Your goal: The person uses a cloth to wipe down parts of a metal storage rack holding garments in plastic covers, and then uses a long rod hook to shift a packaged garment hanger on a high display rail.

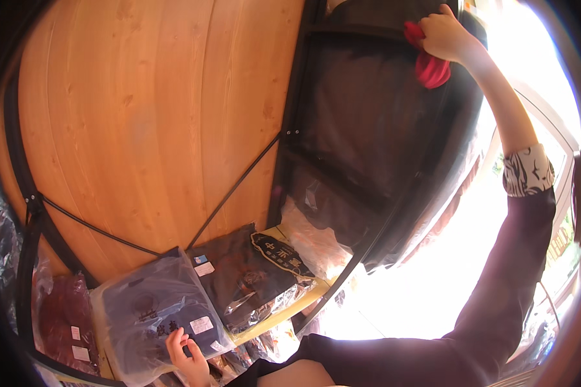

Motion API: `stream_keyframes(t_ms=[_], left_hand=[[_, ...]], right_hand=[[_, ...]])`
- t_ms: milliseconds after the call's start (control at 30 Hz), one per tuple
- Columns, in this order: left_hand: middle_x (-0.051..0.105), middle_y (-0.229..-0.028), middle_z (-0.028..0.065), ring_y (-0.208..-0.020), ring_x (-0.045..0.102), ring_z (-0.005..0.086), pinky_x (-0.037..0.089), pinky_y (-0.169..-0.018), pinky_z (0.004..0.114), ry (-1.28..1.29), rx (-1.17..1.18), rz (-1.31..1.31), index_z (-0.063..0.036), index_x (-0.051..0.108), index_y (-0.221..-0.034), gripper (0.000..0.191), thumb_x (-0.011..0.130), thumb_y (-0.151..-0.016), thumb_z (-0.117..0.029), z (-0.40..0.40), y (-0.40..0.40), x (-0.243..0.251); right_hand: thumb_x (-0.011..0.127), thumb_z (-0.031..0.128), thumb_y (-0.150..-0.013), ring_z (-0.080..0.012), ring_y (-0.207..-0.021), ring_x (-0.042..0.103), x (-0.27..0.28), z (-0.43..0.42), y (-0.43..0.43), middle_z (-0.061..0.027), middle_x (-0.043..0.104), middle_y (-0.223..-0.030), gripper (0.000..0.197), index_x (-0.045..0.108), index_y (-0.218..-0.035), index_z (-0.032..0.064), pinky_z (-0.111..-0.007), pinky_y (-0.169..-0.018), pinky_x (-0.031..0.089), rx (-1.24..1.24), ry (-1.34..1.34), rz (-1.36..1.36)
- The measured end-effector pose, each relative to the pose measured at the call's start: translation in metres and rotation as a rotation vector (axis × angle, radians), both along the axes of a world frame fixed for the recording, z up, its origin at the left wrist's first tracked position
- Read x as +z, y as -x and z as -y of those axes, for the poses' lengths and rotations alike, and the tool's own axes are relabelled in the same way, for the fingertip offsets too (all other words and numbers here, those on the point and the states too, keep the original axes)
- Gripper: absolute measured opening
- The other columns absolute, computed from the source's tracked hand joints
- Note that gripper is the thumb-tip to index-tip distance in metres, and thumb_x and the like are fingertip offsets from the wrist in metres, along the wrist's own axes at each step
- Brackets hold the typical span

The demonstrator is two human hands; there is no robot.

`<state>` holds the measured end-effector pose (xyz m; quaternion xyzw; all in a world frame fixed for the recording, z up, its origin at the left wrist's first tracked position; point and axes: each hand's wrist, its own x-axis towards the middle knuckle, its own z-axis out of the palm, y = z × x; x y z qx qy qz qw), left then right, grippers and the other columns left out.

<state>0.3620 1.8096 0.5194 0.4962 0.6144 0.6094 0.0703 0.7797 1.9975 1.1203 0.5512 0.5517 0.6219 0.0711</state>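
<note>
High at the right, my right hand (pixel 445 37) grips a bunched red cloth (pixel 433 70), which hangs out below the fist against a dark sheet-covered side of the rack. My left hand (pixel 189 355) is low in the view, fingers loosely bent and apart, with nothing seen in it. It is in front of a dark blue garment in a clear plastic bag (pixel 160 309) on the shelf; whether it touches the bag I cannot tell. The bag bears a white label and some writing.
Beside it lie a black bagged garment (pixel 237 275), a black hanging sign with writing (pixel 281 254) and a maroon bagged garment (pixel 65 319). Thin black braces (pixel 235 188) cross before the wooden plank wall (pixel 150 106). A black metal post (pixel 290 111) stands at the corner. Bright light fills the right.
</note>
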Motion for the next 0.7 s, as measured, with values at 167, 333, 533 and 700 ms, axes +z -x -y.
stream_keyframes(t_ms=[167, 333, 533, 700], left_hand=[[0.057, -0.105, 0.0142, -0.083, 0.059, 0.0225, 0.048, -0.069, 0.031, 0.031, -0.033, -0.031, 0.0001, 0.060, -0.113, 0.028, 0.053, -0.086, 0.005, 0.005, -0.003, 0.009], [0.056, -0.106, 0.0144, -0.083, 0.060, 0.0220, 0.048, -0.066, 0.030, 0.002, 0.008, 0.012, -0.0007, 0.060, -0.113, 0.030, 0.052, -0.085, 0.006, 0.016, 0.007, -0.009], [0.056, -0.109, 0.0138, -0.081, 0.060, 0.0224, 0.048, -0.065, 0.030, 0.055, 0.036, 0.061, -0.0018, 0.060, -0.114, 0.030, 0.051, -0.086, 0.004, 0.027, 0.013, -0.004], [0.056, -0.104, 0.0118, -0.080, 0.060, 0.0208, 0.048, -0.065, 0.028, 0.048, 0.055, -0.054, -0.0020, 0.060, -0.116, 0.032, 0.054, -0.085, 0.000, 0.030, 0.028, -0.008]], right_hand=[[0.066, 0.028, -0.077, -0.0294, -0.091, 0.060, -0.033, 0.027, 0.015, -0.0147, 0.063, -0.080, 0.034, 0.061, -0.097, 0.0012, -0.042, -0.102, 0.030, 0.144, -0.085, 0.114], [0.068, 0.037, -0.075, -0.0275, -0.083, 0.061, -0.040, 0.006, 0.022, -0.0111, 0.065, -0.072, 0.037, 0.061, -0.086, 0.0027, -0.039, -0.095, 0.034, 0.161, -0.141, 0.164], [0.068, 0.017, -0.067, -0.0252, -0.089, 0.059, -0.044, -0.042, 0.036, -0.0088, 0.065, -0.081, 0.023, 0.061, -0.086, 0.0046, -0.034, -0.080, 0.041, 0.290, -0.139, 0.115], [0.065, 0.014, -0.072, -0.0256, -0.090, 0.059, -0.051, -0.057, 0.047, -0.0073, 0.064, -0.090, 0.021, 0.066, -0.092, 0.0094, -0.036, -0.079, 0.042, 0.667, -0.298, 0.100]])
